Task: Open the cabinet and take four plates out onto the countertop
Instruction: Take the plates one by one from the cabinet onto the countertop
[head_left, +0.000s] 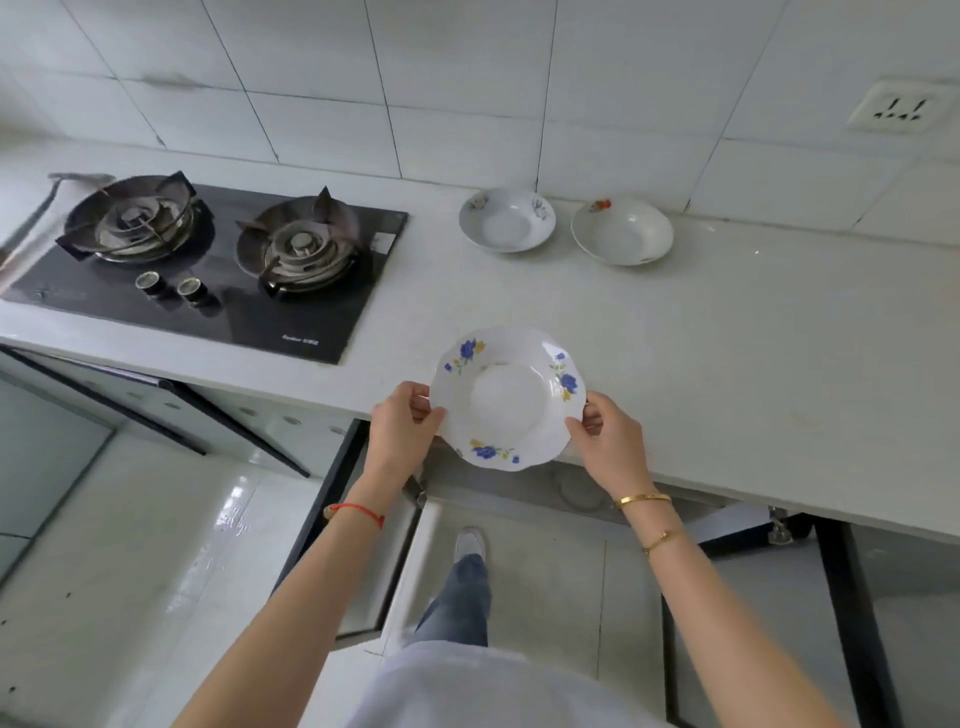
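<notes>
A white scalloped plate with blue and yellow flowers (509, 397) hangs over the front edge of the white countertop (753, 364). My left hand (402, 421) grips its left rim and my right hand (605, 434) grips its right rim. Two more white plates rest at the back of the countertop near the wall: one with faint flowers (506, 219) and one with a red mark on its rim (622, 230). Below the countertop the cabinet stands open, its left door (332, 525) swung out. Another pale plate (579, 493) shows dimly inside, under the counter edge.
A black two-burner gas hob (208, 260) is set into the countertop on the left. A wall socket (898, 109) sits on the tiled wall at upper right. A second dark-framed cabinet door (852, 613) stands open on the right. My leg and shoe (467, 571) are below.
</notes>
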